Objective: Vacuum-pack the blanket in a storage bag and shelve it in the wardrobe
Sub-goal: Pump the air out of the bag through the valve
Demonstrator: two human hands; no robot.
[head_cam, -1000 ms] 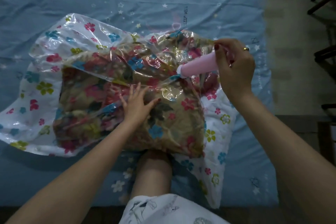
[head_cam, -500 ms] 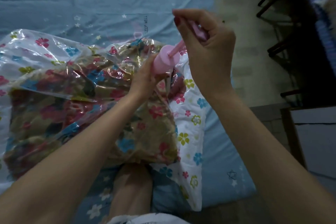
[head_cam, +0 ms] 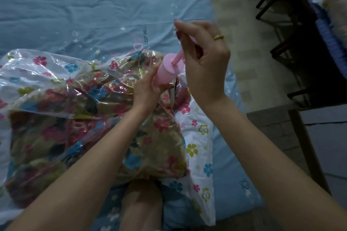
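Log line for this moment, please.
stage: pumping | left hand: grips pink plastic pump barrel | right hand: holds plunger handle raised | clear flowered storage bag: puffy

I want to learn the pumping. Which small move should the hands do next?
Probably push the plunger rod back down: the right hand holds it drawn out, the left hand grips the pink pump, and the storage bag looks loose.

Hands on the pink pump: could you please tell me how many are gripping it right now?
2. The left hand grips the pump barrel at the storage bag; the right hand holds the plunger handle above it.
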